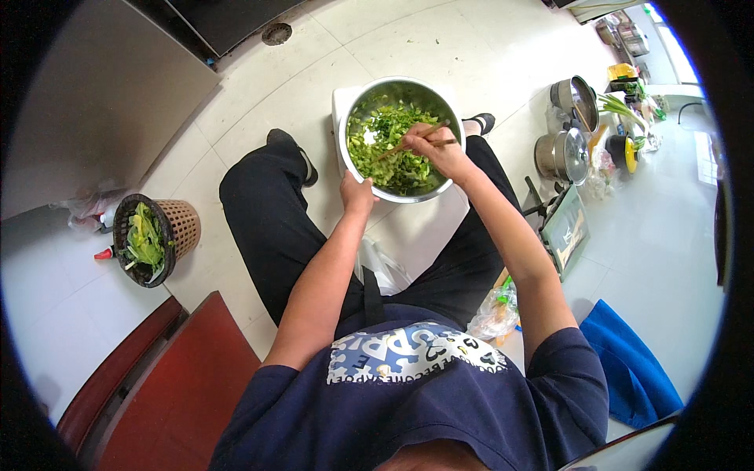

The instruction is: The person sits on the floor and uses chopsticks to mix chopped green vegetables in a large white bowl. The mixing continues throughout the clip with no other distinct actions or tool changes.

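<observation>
Between my knees, a stainless steel bowl [402, 199] rests on a white stand [340, 101], mostly hidden beneath it. Chopped green leafy vegetables [392, 126] cover much of the bowl's bottom. My left hand [356, 193] grips the near left rim, thumb over the edge. A pair of wooden chopsticks [390, 153] is in my right hand [433, 147], over the right part of the bowl. Their tips reach down left into the greens, and the upper ends point up right.
A brown woven-look basket [184, 221] holding leafy scraps stands left. At right are a lidded steel pot [551, 156], another pot [564, 97], spring onions [621, 109] and a green board-like item [565, 232]. A blue cloth [630, 365] lies lower right. A floor drain [277, 34] is ahead.
</observation>
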{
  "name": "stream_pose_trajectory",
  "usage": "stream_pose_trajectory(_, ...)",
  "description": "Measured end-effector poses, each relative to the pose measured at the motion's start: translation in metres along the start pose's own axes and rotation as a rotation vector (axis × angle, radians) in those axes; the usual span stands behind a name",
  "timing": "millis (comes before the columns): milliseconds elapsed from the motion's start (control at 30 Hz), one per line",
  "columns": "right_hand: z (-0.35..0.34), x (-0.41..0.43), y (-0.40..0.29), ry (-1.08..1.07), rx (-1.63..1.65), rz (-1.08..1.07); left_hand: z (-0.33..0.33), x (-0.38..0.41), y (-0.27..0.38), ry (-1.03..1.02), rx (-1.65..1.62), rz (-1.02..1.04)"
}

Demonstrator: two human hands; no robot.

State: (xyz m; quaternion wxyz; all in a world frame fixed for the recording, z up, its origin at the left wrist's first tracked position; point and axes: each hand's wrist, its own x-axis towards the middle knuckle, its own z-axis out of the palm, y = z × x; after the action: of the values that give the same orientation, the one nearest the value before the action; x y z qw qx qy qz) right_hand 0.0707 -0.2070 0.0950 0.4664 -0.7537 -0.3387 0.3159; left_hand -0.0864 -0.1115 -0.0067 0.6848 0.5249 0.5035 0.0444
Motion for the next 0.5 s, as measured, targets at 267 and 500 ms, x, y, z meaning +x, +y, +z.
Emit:
stream_pose_trajectory(267, 0.042, 0.056, -0.020, 0.407, 0.399, 0.142, 0.000, -0.001, -0.001, -0.020, -0.025, 0.018)
stream_pose_trajectory(500, 0.060, -0.012, 0.016, 0.356, 0.326, 0.305, -0.003, 0.002, -0.003, -0.008, 0.031, -0.010)
